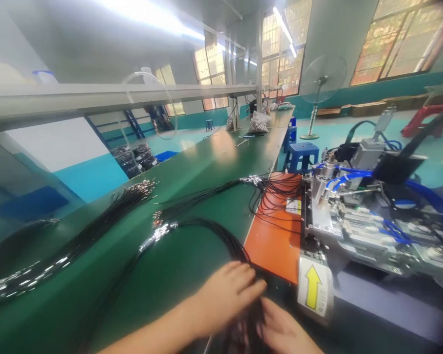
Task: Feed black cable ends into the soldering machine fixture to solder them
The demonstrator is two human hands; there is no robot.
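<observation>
A bundle of thin black cables (221, 233) arches over the green table and runs down into my hands at its front edge. My left hand (231, 292) is closed over the bundle from above, its fingers wrapped round the strands. Lower and to the right, my right hand (282, 327) is closed at the side of the same bundle; blur softens its fingertips. Shiny metal connectors (157, 236) cluster along the bundle on the tabletop. Beyond it, more loose cables (203, 191) stretch toward an orange board (275, 241).
A thick cable bundle (96, 223) lies at the left of the green table (192, 275). On the right stands a metal machine (354, 211) with blue hoses and a yellow-arrow label (313, 285). Farther off are a blue stool (301, 156), a fan (319, 81) and a bag of small parts (258, 124).
</observation>
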